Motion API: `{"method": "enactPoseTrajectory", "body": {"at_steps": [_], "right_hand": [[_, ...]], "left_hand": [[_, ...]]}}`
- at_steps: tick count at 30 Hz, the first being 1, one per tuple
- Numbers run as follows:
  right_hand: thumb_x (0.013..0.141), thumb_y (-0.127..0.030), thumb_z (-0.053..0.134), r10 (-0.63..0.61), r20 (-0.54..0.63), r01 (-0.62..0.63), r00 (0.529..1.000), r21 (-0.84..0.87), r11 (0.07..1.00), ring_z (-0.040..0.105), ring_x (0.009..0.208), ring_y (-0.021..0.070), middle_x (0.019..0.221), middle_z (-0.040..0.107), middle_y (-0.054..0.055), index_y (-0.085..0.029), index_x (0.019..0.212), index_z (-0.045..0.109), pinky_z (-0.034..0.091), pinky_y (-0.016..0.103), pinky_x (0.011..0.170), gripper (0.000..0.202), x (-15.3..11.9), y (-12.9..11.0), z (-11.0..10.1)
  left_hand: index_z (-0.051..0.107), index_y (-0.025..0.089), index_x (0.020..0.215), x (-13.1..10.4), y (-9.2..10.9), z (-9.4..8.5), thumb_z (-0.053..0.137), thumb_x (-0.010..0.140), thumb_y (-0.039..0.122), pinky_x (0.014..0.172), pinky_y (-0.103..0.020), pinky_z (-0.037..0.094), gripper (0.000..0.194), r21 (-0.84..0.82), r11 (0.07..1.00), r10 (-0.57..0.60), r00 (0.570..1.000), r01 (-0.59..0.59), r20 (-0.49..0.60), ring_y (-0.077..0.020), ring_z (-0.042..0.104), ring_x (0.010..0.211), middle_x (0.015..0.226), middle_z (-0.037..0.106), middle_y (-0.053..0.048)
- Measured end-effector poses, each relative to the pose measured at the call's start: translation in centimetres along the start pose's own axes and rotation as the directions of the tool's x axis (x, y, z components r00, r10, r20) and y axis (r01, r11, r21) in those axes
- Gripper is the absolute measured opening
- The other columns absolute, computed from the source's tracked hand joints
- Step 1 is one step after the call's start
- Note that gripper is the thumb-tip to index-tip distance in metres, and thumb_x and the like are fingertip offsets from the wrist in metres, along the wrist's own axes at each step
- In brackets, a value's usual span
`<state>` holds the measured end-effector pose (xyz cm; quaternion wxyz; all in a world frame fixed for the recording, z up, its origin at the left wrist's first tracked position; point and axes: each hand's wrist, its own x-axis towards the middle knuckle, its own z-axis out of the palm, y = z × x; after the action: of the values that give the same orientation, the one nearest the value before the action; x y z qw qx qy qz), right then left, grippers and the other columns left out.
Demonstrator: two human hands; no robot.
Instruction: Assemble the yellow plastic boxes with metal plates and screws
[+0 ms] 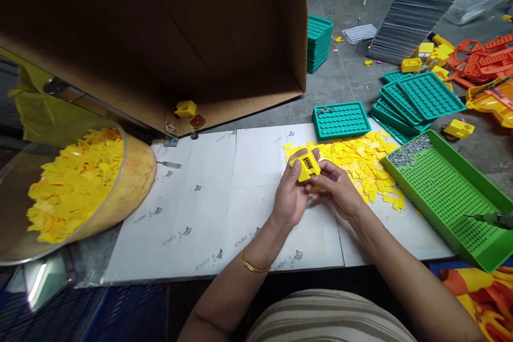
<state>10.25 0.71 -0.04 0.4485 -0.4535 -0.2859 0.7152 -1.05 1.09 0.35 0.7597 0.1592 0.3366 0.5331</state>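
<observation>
My left hand [289, 195] holds up a small yellow plastic housing [301, 172], gripped between thumb and fingers above the white board. A dark recess with shiny metal parts shows in its upper face. Close against its lower right side is my right hand [335, 186], its fingers bent and drawn together. What they pinch, if anything, is hidden. Just behind and right of both hands spreads a pile of flat yellow plastic pieces [364, 163]. Beyond it stands a teal dimpled tray [342, 124] with several small silvery button cells in its far left corner.
A green perforated tray [452, 192] with small metal screws and a screwdriver [492, 219] lies right. Left stands a clear tub [138, 165] of yellow pieces. An open cardboard box [296, 26] rises behind. Teal trays [430, 93] and orange parts [484, 61] fill the back right.
</observation>
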Motion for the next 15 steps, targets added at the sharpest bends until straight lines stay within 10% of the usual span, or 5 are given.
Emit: {"method": "enactPoseTrajectory", "body": {"at_steps": [7,15], "right_hand": [[0.077,-0.040,0.067,-0.377,0.016,0.354,0.926,-0.380,0.854,0.062,0.077,0.0155,0.086,0.064,0.001,-0.021,0.090,0.063,0.054,0.027,0.065,0.023,-0.4,0.7,-1.0],[0.078,-0.026,0.054,-0.553,0.143,0.339,0.821,-0.901,0.270,0.062,0.064,0.0158,0.073,0.068,0.002,-0.019,0.083,0.067,0.048,0.029,0.060,0.015,-1.7,-0.7,-3.3]], "left_hand": [[0.066,0.022,0.104,0.3,-0.2,-0.3,0.061,0.083,0.034,0.092,-0.033,0.045,0.024,-0.002,1.000,0.004,1.000,-0.004,0.017,-0.0203,0.058,0.111,0.113,0.068,-0.005],[0.070,0.017,0.096,-0.1,0.0,-0.5,0.075,0.068,0.021,0.080,-0.025,0.048,0.028,0.317,0.949,0.006,1.000,-0.011,0.017,-0.0152,0.062,0.087,0.096,0.070,-0.004]]}}
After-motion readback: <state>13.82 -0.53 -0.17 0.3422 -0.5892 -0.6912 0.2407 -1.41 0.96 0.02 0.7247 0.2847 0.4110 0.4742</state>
